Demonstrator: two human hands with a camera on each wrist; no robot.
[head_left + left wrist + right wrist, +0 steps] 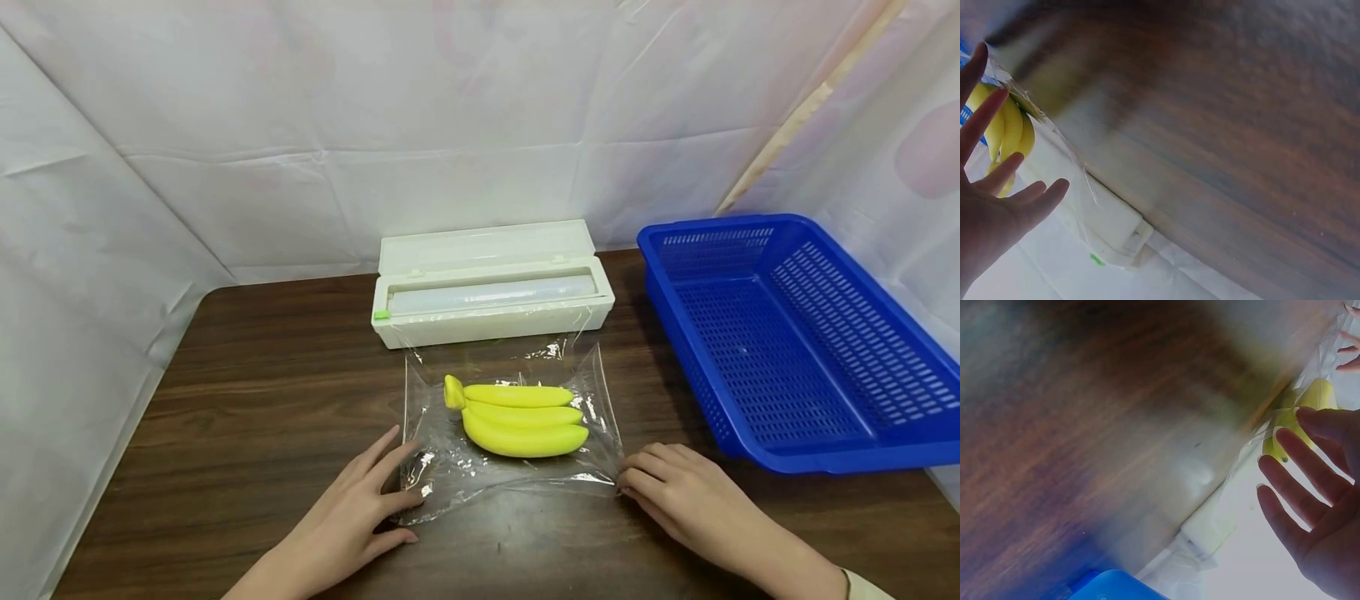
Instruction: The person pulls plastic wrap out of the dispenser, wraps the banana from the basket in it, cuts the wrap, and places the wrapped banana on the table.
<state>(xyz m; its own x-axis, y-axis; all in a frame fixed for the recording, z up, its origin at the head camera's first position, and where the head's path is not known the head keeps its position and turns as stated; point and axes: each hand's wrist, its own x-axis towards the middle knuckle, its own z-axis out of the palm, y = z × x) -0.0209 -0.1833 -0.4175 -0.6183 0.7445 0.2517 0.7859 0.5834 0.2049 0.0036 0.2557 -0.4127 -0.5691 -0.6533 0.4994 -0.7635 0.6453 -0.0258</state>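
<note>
Bananas [521, 417] are being supported on film [480, 481] between left hand [358, 508] and right hand [684, 498]; roll box [450, 330] is being kept beyond both, basket [696, 379] beyond-right of right hand.

Counted: one table [262, 392], one basket [697, 358], one box [487, 273], three bananas [525, 415], one left hand [356, 504], one right hand [678, 490]. One roll [495, 294] and, through the glare, apparently one film sheet [487, 477].

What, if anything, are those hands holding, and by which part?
The left hand, spread at the left edge of the clear film, holds nothing. The right hand is at the film's near right corner; whether pinching it, I can't tell.
</note>
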